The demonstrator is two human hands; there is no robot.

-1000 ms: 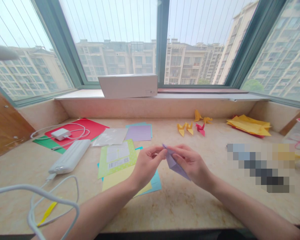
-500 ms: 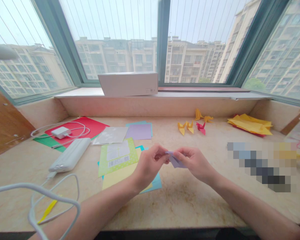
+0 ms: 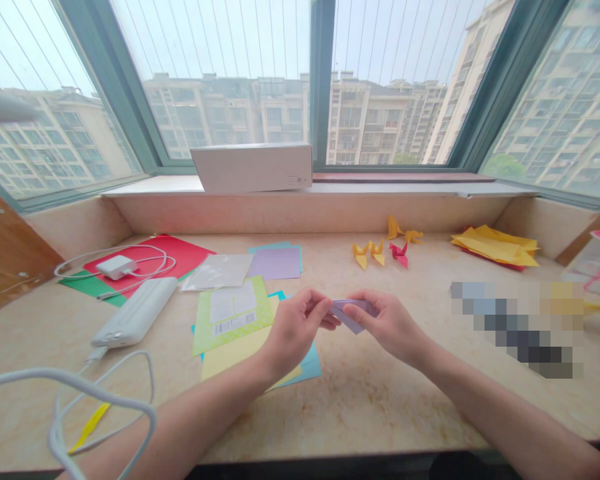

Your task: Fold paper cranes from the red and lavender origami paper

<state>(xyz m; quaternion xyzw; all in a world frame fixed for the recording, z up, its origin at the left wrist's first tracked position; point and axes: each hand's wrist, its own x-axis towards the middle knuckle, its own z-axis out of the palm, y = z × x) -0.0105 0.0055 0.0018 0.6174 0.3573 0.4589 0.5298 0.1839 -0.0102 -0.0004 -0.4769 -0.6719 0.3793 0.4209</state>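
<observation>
A small folded piece of purple paper [image 3: 354, 319] is held between my two hands above the counter. My left hand [image 3: 300, 327] pinches its left corner between thumb and fingers. With the thumb on its front face, my right hand [image 3: 387, 327] grips the right side. Part of the paper is covered by the fingers. Beyond the hands stand several folded paper cranes, among them a yellow crane [image 3: 361, 256] and a red crane [image 3: 399, 255]. Left of my left hand lies a green dotted paper packet [image 3: 233, 317] on pale yellow paper [image 3: 230, 363].
A purple sheet [image 3: 276, 263] and a clear plastic sleeve [image 3: 220, 271] lie farther back. At left are red paper [image 3: 190, 253], a white power bank [image 3: 137, 313] and looping white cable [image 3: 103, 393]. Yellow papers [image 3: 495, 245] are piled at right. A white box [image 3: 253, 168] stands on the sill.
The purple paper has turned slightly between my fingers, and more of its upper face shows under my right thumb. The whole view has shifted a little.
</observation>
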